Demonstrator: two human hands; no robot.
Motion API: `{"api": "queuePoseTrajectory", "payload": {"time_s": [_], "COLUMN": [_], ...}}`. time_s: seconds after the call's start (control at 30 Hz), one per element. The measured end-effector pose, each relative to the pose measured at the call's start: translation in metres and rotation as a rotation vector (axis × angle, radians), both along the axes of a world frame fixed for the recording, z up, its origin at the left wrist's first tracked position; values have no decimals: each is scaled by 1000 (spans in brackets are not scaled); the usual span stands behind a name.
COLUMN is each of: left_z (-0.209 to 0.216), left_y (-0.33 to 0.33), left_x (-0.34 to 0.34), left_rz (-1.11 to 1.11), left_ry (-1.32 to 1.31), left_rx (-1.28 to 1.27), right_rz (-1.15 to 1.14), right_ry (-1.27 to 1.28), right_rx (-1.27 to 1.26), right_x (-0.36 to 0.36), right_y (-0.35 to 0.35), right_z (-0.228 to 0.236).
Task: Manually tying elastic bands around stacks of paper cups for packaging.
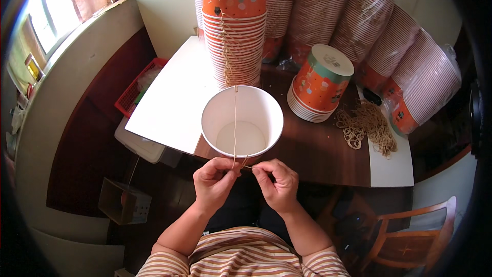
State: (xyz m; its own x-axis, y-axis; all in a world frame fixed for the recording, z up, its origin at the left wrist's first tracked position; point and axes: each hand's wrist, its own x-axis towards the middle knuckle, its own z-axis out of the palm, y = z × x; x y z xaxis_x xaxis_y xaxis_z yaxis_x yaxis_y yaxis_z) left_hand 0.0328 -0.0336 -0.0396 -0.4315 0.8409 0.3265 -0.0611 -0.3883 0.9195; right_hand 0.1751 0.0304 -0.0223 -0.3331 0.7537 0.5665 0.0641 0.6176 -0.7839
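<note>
In the head view, the left hand (218,178) has its thumb and forefinger pressed together, pinching a tan cord (235,123) just outside the rim of a white-lined paper bucket (264,112), at about half past six from the bucket's middle. The right hand (277,182), at about five o'clock, also pinches with thumb and forefinger, on a short stretch of the same cord drawn taut between the hands; its other fingers are curled in. The one open bucket sits mouth up at the near side of the brown-and-white tabletop (333,156), the cord crossing its mouth from twelve to six o'clock. Counting from the bucket: one tall stack of upturned orange buckets (237,46) at twelve, loops of cord hanging down its side; one shorter upturned stack (319,84) at two; at least six plastic-wrapped bucket stacks (364,20) between twelve and two; one pile of tan cord loops (373,128) at three, too tangled to count. Away from these are one red plastic basket (132,96) toward ten, one cardboard box (122,204) at eight and one wooden chair (410,235) at four.
</note>
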Motion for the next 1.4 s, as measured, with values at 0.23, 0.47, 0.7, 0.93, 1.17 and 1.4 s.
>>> {"api": "queuePoseTrajectory", "payload": {"time_s": [0.23,0.47,0.7,0.93,1.17,1.4], "left_z": [0,3,3,-1,-6,-5], "left_y": [1,1,0,0,0,-1], "left_x": [-3,-1,1,1,-2,-2], "left_rz": [5,4,15,60,97,80], "left_ry": [-36,7,33,97,191,97], "left_rx": [-21,-10,0,6,-19,-16], "right_rz": [-66,-125,-198,-200,-215,-191], "right_ry": [27,-126,-280,-300,-306,-346], "right_rx": [-99,456,541,556,558,498], "right_x": [21,18,9,6,4,-4], "right_y": [2,0,-1,-1,-1,2], "right_z": [-8,4,12,13,10,1]}}
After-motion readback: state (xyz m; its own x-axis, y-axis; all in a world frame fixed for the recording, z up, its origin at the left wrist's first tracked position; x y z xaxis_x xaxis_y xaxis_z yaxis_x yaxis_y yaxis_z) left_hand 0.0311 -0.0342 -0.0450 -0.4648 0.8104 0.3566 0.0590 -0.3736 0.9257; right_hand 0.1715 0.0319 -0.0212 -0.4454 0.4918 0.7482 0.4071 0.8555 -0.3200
